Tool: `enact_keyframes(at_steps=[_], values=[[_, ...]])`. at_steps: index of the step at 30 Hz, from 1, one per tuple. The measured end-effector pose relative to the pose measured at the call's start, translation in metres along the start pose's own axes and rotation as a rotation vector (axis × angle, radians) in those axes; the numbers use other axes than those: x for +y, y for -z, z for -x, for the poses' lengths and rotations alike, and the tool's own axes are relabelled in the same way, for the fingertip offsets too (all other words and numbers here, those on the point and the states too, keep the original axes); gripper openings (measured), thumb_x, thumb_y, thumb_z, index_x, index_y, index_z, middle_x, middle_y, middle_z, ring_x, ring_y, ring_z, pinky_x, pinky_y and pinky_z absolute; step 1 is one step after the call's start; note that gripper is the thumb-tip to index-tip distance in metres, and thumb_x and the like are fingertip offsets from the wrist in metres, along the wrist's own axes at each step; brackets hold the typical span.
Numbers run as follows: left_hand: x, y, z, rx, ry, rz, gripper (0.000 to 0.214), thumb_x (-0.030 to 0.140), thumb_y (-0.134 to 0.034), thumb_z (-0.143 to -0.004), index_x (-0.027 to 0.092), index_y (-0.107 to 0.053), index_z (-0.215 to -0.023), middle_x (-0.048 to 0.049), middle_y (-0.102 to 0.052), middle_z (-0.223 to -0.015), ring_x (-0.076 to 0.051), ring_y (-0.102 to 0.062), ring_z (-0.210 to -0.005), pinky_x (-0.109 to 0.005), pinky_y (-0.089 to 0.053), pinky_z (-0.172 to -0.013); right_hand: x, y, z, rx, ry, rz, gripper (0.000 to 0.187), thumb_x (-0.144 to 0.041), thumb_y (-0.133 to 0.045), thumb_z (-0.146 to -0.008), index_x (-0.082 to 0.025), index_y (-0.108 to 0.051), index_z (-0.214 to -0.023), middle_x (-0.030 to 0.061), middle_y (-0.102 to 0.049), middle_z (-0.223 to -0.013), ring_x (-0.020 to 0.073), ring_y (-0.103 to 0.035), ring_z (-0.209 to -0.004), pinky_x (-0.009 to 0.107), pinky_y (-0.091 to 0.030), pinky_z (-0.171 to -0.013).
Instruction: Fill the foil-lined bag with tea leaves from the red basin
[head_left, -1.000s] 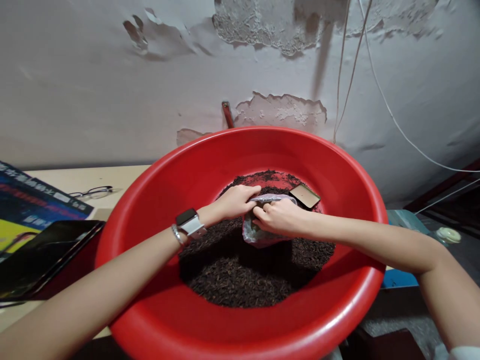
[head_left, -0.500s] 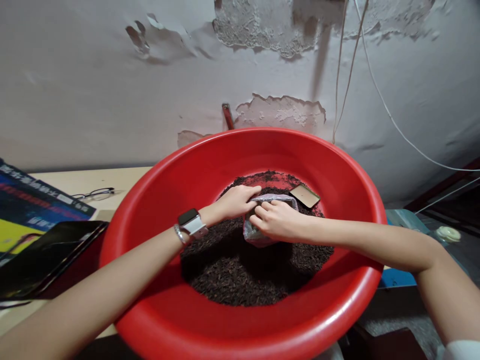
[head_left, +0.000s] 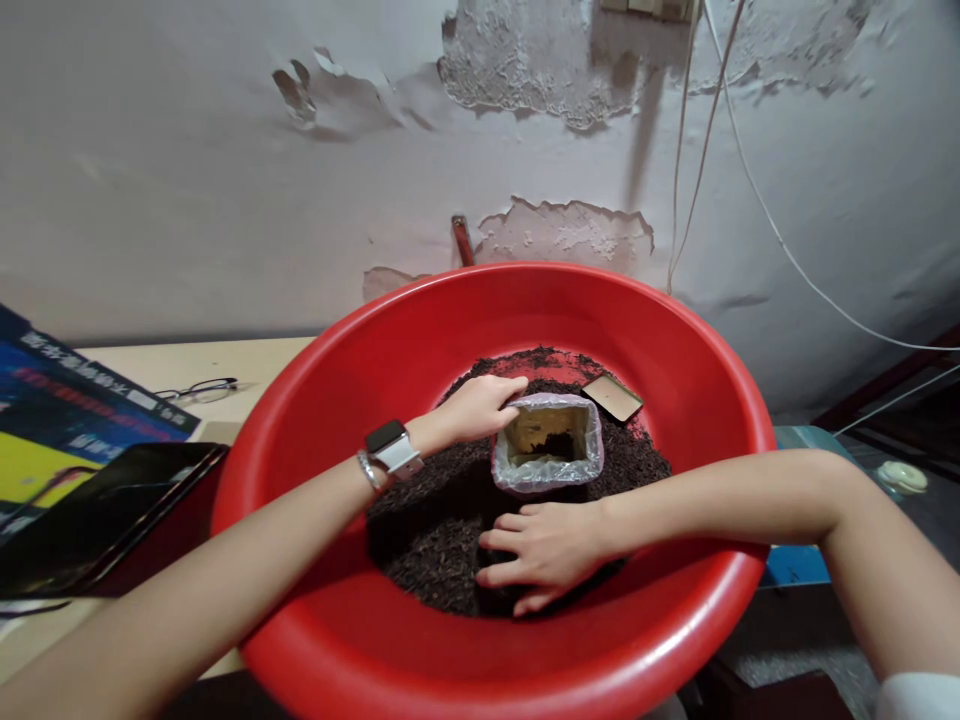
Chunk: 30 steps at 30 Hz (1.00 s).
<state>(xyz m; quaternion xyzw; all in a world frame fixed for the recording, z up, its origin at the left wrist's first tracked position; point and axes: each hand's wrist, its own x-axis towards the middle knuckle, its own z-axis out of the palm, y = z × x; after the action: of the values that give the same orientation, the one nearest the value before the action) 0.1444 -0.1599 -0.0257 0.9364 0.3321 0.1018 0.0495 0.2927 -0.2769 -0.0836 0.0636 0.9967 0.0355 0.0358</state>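
A big red basin (head_left: pixel 360 360) holds a heap of dark loose tea leaves (head_left: pixel 442 540). In its middle stands a small square box lined with a clear plastic bag (head_left: pixel 547 448), open at the top, with a few leaves inside. My left hand (head_left: pixel 480 408), a watch on its wrist, rests against the box's left rim, fingers curled on the bag's edge. Spread over the leaves in front of the box is my right hand (head_left: pixel 544 553), fingers digging into the heap. A flat brown lid (head_left: pixel 613 397) lies on the leaves behind the box.
The basin sits on a pale table (head_left: pixel 172 360) against a peeling wall. Eyeglasses (head_left: pixel 196 390) lie at the left, beside a colourful printed sheet (head_left: pixel 67 420) and a black folder (head_left: pixel 90 510). White cords (head_left: pixel 757 190) hang at the right. A small pale round object (head_left: pixel 900 476) lies far right.
My right hand left the bag's mouth and dropped toward me onto the leaves. The bag's opening, pinched together before, now stands wide open. The left hand stayed at the rim.
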Motion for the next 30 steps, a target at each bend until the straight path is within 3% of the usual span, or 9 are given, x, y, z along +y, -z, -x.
enact_keyframes(at_steps=[4,9,17,23,30], values=[[-0.001,-0.001,-0.001,-0.012,0.009,0.010,0.010,0.020,-0.040,-0.074,0.021,-0.032,-0.067,-0.0009,-0.053,-0.065,-0.017,-0.047,-0.058,-0.027,-0.033,-0.057,0.001,-0.010,0.002,-0.162,-0.101,-0.109,0.061,-0.054,-0.043,-0.085,-0.015,-0.039,-0.132,0.0160,-0.049,-0.122,0.0263,-0.055,-0.100,0.035,-0.047,-0.071],[-0.001,0.000,-0.001,-0.028,0.017,0.034,0.011,0.020,-0.039,-0.074,0.021,-0.031,-0.067,-0.0005,-0.051,-0.065,-0.016,-0.046,-0.058,-0.026,-0.032,-0.057,0.003,-0.009,-0.002,-0.225,-0.140,-0.178,0.054,-0.047,-0.051,-0.083,-0.009,-0.047,-0.121,0.0179,-0.055,-0.113,0.0260,-0.060,-0.093,0.035,-0.048,-0.071],[0.002,0.003,0.000,-0.042,0.023,0.014,0.011,0.018,-0.041,-0.073,0.021,-0.032,-0.067,-0.0006,-0.051,-0.065,-0.016,-0.046,-0.059,-0.026,-0.032,-0.057,0.007,-0.003,-0.001,-0.421,-0.170,-0.241,0.052,-0.044,-0.052,-0.084,-0.011,-0.046,-0.123,0.0149,-0.063,-0.103,0.0271,-0.065,-0.087,0.032,-0.048,-0.059],[0.002,0.003,0.000,-0.042,0.030,0.018,0.011,0.020,-0.040,-0.073,0.021,-0.030,-0.066,-0.0006,-0.050,-0.064,-0.016,-0.045,-0.058,-0.026,-0.031,-0.057,0.008,-0.007,-0.001,-0.405,-0.210,-0.226,0.042,-0.040,-0.044,-0.089,-0.008,-0.053,-0.114,0.0127,-0.069,-0.082,0.0267,-0.067,-0.082,0.033,-0.048,-0.061],[0.003,0.004,-0.001,-0.047,0.022,0.017,0.010,0.020,-0.040,-0.072,0.021,-0.031,-0.066,-0.0003,-0.050,-0.064,-0.015,-0.045,-0.058,-0.026,-0.031,-0.057,0.012,-0.010,-0.001,-0.427,-0.256,-0.280,0.044,-0.040,-0.045,-0.088,-0.007,-0.056,-0.114,0.0157,-0.069,-0.086,0.0285,-0.067,-0.083,0.035,-0.049,-0.064]])
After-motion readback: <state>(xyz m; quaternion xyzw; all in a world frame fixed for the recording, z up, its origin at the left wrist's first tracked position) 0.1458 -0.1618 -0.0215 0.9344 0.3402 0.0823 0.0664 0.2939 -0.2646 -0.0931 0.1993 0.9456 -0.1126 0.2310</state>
